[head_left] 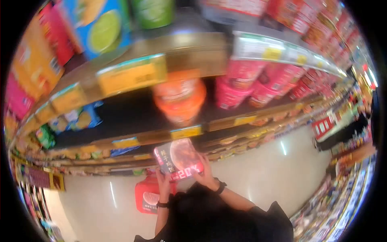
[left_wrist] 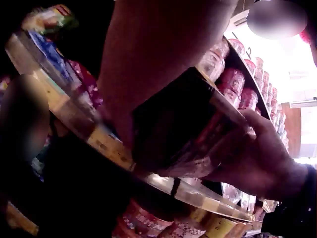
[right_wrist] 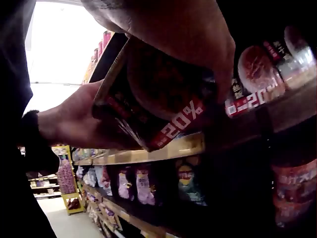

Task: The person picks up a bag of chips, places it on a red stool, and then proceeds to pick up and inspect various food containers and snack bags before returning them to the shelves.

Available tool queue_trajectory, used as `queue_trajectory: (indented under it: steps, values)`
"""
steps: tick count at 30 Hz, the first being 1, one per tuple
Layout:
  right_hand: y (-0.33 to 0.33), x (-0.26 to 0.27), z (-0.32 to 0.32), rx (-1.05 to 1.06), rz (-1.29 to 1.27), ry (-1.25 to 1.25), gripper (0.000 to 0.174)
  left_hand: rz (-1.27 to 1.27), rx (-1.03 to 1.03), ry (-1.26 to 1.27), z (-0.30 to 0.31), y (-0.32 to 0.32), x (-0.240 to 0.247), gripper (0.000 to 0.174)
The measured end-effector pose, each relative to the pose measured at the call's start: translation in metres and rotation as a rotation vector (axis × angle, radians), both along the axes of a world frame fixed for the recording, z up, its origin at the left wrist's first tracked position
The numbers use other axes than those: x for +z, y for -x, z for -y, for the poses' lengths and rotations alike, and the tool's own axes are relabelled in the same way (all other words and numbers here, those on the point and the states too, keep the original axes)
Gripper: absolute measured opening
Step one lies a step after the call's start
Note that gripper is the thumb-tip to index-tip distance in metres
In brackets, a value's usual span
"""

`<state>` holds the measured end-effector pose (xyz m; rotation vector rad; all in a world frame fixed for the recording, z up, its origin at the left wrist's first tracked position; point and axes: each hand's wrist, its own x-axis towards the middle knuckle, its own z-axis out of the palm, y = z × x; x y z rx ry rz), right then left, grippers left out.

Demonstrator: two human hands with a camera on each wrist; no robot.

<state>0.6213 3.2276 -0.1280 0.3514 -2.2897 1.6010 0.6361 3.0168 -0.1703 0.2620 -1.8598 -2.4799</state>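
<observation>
Both hands on one box (head_left: 178, 158). Your left hand (head_left: 163, 180) grips its left edge and your right hand (head_left: 204, 172) its right edge, fingers curled round it. The box is held up in front of the shelf (head_left: 153, 136), printed face toward you, "20%" along the lower edge. A red basket (head_left: 146, 197) sits on the floor below your left wrist.

Supermarket aisle with long shelves (head_left: 189, 48) edged in yellow price tags (head_left: 131, 76). On the top shelf stand a blue box (head_left: 100, 26) with a lime picture and a green tub (head_left: 153, 12). Beneath, a blurred orange cup (head_left: 180, 99) sits beside pink cups (head_left: 238, 86). A red carton (head_left: 147, 197) shows against the glossy pale floor (head_left: 262, 169). Lower shelves hold snack bags (right_wrist: 143, 186).
</observation>
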Motion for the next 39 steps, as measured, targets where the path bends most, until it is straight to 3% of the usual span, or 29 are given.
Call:
queue_trajectory:
  steps: [5, 10, 12, 15, 16, 19, 20, 23, 24, 25, 27, 30, 32, 36, 39]
  values:
    - [-0.007, -0.027, 0.047, 0.217, 0.113, 0.050, 0.072, 0.048, 0.173, 0.118, 0.041, -0.052, 0.029, 0.044]
    - [-0.016, -0.062, 0.093, 0.533, 0.291, -0.013, 0.070, 0.112, 0.397, 0.220, 0.082, -0.116, -0.016, 0.050]
    - [-0.026, -0.071, 0.119, 0.645, 0.488, 0.064, 0.070, 0.140, 0.474, 0.242, 0.095, -0.140, -0.031, 0.054]
    - [-0.044, -0.106, 0.152, 0.746, 0.682, 0.042, 0.063, 0.397, 0.507, 0.273, 0.109, -0.178, -0.056, 0.054]
    - [-0.048, -0.124, 0.163, 0.766, 0.734, 0.014, 0.059, 0.306, 0.599, 0.295, 0.112, -0.188, -0.077, 0.053]
    - [-0.056, -0.176, 0.190, 0.889, 0.561, -0.225, 0.055, 0.466, 0.569, 0.013, 0.121, -0.209, -0.074, 0.051]
    - [-0.055, -0.202, 0.203, 1.019, 0.522, -0.145, 0.051, 0.462, 0.574, 0.073, 0.125, -0.221, -0.103, 0.054]
    - [-0.065, -0.246, 0.219, 1.047, 0.670, -0.179, 0.049, 0.619, 0.622, 0.214, 0.129, -0.240, -0.145, 0.051]
    - [-0.067, -0.270, 0.223, 1.054, 0.687, -0.205, 0.048, 0.652, 0.631, 0.129, 0.132, -0.239, -0.131, 0.045]
    - [-0.069, -0.292, 0.227, 1.062, 0.703, -0.232, 0.047, 0.617, 0.664, 0.160, 0.132, -0.247, -0.162, 0.045]
    - [-0.071, -0.281, 0.235, 1.058, 0.612, -0.439, 0.047, 0.560, 0.716, 0.229, 0.127, -0.273, -0.251, 0.044]
    - [-0.071, -0.253, 0.248, 1.103, 0.940, -0.354, 0.047, 0.729, 0.684, 0.372, 0.135, -0.264, -0.212, 0.045]
    - [-0.070, -0.254, 0.253, 1.087, 0.819, -0.394, 0.052, 0.650, 0.759, 0.508, 0.134, -0.262, -0.223, 0.048]
    - [-0.069, -0.261, 0.259, 1.071, 0.769, -0.251, 0.060, 0.703, 0.795, 0.318, 0.143, -0.260, -0.233, 0.051]
    - [-0.072, -0.305, 0.251, 1.148, 0.764, -0.335, 0.062, 0.689, 0.879, 0.224, 0.139, -0.265, -0.233, 0.053]
